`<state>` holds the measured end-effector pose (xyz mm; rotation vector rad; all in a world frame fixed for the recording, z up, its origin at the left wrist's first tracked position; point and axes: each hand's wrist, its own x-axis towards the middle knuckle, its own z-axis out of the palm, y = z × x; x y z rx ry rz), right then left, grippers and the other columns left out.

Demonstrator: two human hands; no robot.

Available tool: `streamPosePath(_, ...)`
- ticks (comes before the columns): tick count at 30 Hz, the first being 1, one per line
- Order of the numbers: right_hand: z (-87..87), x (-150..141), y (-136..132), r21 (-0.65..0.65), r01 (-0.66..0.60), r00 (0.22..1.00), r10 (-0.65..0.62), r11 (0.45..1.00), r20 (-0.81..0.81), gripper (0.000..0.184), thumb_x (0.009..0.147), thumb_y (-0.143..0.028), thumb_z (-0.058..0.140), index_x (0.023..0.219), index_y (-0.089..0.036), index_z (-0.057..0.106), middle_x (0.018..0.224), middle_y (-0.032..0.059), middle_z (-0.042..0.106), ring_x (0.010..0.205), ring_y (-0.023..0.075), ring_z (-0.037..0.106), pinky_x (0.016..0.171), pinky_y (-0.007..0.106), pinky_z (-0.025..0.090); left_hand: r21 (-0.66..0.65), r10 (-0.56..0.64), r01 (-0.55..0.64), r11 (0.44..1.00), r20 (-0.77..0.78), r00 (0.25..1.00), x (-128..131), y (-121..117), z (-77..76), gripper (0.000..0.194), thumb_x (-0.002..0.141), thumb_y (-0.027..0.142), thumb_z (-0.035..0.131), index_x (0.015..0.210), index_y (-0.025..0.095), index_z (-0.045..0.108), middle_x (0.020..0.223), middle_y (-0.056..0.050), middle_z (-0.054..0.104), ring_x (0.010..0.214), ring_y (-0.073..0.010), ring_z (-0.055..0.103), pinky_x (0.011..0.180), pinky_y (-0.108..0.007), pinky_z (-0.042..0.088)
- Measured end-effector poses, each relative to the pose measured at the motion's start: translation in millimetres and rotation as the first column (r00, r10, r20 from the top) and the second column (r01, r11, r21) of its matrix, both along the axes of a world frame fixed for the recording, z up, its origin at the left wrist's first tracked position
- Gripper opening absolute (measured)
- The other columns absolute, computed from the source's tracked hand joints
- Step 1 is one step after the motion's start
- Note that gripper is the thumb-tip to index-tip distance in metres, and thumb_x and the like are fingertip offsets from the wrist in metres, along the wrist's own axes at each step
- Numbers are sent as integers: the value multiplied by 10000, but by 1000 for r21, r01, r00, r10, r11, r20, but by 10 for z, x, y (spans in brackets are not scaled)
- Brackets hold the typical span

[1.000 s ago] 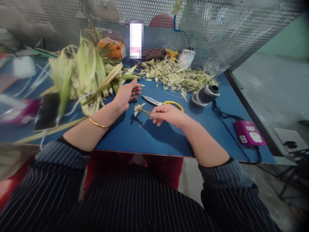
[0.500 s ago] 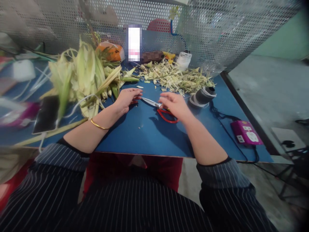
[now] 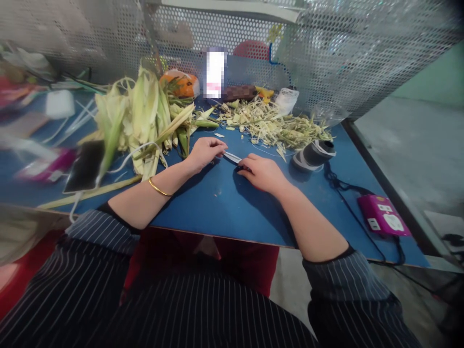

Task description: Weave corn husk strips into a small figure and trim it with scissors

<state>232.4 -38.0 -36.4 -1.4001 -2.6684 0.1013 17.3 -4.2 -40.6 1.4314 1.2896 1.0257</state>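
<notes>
Red-handled scissors (image 3: 232, 158) are between my two hands above the blue tabletop (image 3: 203, 203), blades pointing left. My right hand (image 3: 264, 173) is closed over their handle end, so the red loops are almost wholly hidden. At the blade tips, the thumb and fingers of my left hand (image 3: 206, 153) are pinched together; anything else between them is too small to see. Just beyond my left hand lies a heap of pale green corn husks (image 3: 145, 113). Shredded husk strips (image 3: 268, 121) are piled past my right hand.
A black thread cone (image 3: 312, 155) stands to the right, near a purple box (image 3: 384, 215) with a black cord. On the left lies a phone (image 3: 84, 166) with a white cable. An orange packet (image 3: 179, 83) sits before the perforated metal screen (image 3: 239, 29).
My right hand has closed around the scissors' handle, covering the red loops. My left fingers have drawn into a pinch at the blade tips. The whole view has shifted slightly.
</notes>
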Motion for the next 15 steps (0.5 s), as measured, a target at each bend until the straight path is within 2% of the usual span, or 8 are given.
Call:
streamPosePath(3, 10, -2, -9, 5, -5, 1000, 5, 1000, 8, 227, 933, -307, 548, 1095, -200, 667, 1060, 84, 663, 844, 201, 627, 677, 304, 399, 203, -4, 54, 978, -239, 971, -46, 26, -9, 135, 798, 261, 632, 733, 184, 722, 662, -13, 666, 606, -132, 581, 647, -272, 450)
streamPosePath(6, 15, 2, -6, -4, -2, 1000, 2, 1000, 1, 222, 929, -289, 551, 1093, -197, 669, 1055, 85, 667, 849, 207, 636, 684, 307, 410, 348, 91, 77, 934, -441, 893, -115, 54, 16, 175, 811, 282, 613, 719, 205, 740, 650, -25, 666, 657, -172, 591, 702, -303, 446)
streamPosePath(11, 15, 9, 13, -13, -13, 1000, 13, 1000, -28, 232, 938, -307, 547, 1092, -194, 679, 1055, 84, 676, 889, 216, 649, 712, 309, 433, 451, 274, -17, 892, -511, 815, -263, 162, 14, 195, 829, 309, 606, 734, 223, 754, 737, -64, 692, 728, -225, 610, 742, -344, 443)
streamPosePath(15, 13, 15, 17, -12, -7, 1000, 7, 1000, -29, 235, 942, -309, 539, 1081, -191, 687, 1039, 83, 677, 878, 215, 653, 715, 311, 440, 457, 312, -39, 889, -539, 782, -333, 253, -73, 177, 825, 293, 606, 748, 226, 751, 793, -83, 710, 791, -256, 627, 759, -366, 438)
